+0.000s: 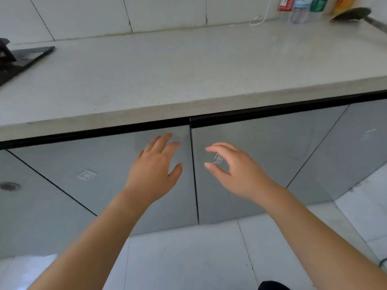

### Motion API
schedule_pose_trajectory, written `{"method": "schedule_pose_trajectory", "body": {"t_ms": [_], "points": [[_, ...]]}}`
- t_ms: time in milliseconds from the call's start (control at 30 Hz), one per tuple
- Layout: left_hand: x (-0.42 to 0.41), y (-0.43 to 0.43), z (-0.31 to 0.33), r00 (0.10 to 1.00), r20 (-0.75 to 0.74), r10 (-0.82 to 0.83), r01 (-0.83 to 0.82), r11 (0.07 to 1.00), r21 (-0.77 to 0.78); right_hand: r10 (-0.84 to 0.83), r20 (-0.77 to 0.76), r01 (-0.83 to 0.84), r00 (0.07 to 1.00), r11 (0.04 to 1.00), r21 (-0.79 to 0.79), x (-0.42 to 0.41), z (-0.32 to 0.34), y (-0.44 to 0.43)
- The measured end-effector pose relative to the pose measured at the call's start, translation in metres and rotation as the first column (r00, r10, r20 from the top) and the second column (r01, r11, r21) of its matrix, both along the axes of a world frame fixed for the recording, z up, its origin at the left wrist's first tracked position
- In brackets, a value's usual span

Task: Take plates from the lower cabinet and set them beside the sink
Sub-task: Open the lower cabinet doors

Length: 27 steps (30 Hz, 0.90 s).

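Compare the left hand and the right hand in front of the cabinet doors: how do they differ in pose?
The left hand is spread flat, fingers pointing up toward the countertop, over the left door. The right hand is curled, thumb and fingers forming a pinch shape, over the right door and partly covering its sticker. Both are empty, close to the seam between the closed doors.

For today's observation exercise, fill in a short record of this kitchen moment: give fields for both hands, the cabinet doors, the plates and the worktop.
left hand: open, fingers spread before the left cabinet door
right hand: open, reaching at the right cabinet door
doors: both shut
plates: none in view
worktop: pale counter, bottles at the back right
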<state>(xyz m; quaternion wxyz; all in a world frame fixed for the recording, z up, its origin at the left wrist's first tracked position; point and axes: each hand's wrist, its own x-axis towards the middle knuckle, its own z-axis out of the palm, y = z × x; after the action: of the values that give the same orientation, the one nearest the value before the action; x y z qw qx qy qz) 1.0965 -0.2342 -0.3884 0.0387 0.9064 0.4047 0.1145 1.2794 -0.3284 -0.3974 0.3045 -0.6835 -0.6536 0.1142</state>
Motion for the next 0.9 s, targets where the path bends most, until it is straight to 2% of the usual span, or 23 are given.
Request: {"method": "schedule_pose_trajectory", "body": {"t_ms": [200, 267, 367, 733, 900], "points": [[-0.004, 0.014, -0.033, 0.996, 0.041, -0.074, 0.056, 0.937, 0.344, -0.061, 0.112, 0.027, 0.992, 0.96, 0.277, 0.009, -0.028, 0.012], [-0.006, 0.015, -0.037, 0.996, 0.041, -0.077, 0.054, 0.917, 0.396, -0.081, 0.159, 0.012, 0.984, 0.919, 0.394, 0.012, -0.032, 0.015], [-0.012, 0.014, -0.034, 0.997, 0.067, -0.039, 0.013, 0.936, 0.353, -0.125, 0.172, 0.029, 0.977, 0.879, 0.475, 0.015, -0.033, 0.018], [-0.013, 0.025, -0.025, 0.994, 0.096, 0.043, -0.073, 0.94, 0.334, -0.304, 0.285, 0.098, 0.909, 0.821, 0.563, 0.031, -0.044, 0.042], [-0.01, 0.03, -0.034, 0.983, 0.178, 0.045, -0.099, 0.946, 0.308, -0.342, 0.279, 0.096, 0.897, 0.768, 0.633, 0.041, -0.047, 0.055]]}}
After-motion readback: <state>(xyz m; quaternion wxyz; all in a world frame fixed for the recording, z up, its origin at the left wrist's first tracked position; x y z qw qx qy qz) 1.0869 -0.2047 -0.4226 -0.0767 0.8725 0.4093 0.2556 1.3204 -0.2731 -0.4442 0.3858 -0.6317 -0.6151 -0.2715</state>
